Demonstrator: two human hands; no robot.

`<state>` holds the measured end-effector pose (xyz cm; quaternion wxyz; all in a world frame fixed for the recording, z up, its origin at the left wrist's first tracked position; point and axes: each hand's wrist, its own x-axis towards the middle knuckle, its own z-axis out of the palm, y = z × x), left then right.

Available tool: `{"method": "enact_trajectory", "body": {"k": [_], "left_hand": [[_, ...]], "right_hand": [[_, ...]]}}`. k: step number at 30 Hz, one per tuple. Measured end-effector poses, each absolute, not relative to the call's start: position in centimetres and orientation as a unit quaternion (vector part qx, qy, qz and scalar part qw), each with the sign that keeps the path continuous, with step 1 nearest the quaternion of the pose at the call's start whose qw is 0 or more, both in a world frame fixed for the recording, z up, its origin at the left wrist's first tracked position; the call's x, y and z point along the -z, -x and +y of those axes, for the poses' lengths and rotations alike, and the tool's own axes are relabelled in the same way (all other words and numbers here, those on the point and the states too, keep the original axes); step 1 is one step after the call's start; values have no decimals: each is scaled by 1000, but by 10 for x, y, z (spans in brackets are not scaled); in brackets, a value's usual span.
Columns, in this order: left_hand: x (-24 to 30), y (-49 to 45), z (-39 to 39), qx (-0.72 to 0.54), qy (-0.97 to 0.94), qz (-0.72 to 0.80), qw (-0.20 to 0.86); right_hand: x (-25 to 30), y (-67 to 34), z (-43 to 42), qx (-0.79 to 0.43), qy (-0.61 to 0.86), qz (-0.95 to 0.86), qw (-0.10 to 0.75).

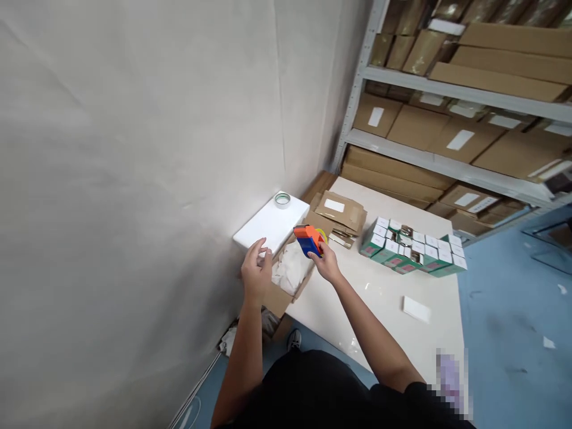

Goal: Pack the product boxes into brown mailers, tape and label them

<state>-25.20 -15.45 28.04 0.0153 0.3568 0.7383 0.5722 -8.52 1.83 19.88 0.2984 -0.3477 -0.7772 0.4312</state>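
My right hand (328,262) is wrapped round the handle of an orange and blue tape dispenser (308,239), held up over the table. A yellow roll edge shows behind it. To the left, my left hand (258,269) is raised with its fingers apart and nothing in it. Between and beneath my hands stands an opened cardboard box (277,300) with crumpled white paper (289,268) inside. Just beyond my left hand lies a white flat box (268,223), bearing a roll of tape (282,199) at its far end.
Flattened cardboard pieces (342,211) lie behind the dispenser. Rows of small green and white boxes (413,247) stand on the white table (353,292), with a white card-like item (416,309) nearer me. Shelves (447,159) of cartons rise behind; a pale wall (179,149) is close at left.
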Motion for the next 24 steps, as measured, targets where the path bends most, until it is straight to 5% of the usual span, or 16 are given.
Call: {"method": "enact_trajectory", "body": {"k": [15,24], "left_hand": [[-256,323,-248,-570,-223,791,21],[-242,324,-210,-582,-281,757,98]], "right_hand": [[-161,314,15,-249,367,-890,108],[-167,255,3,-246,290,-894,236]]}}
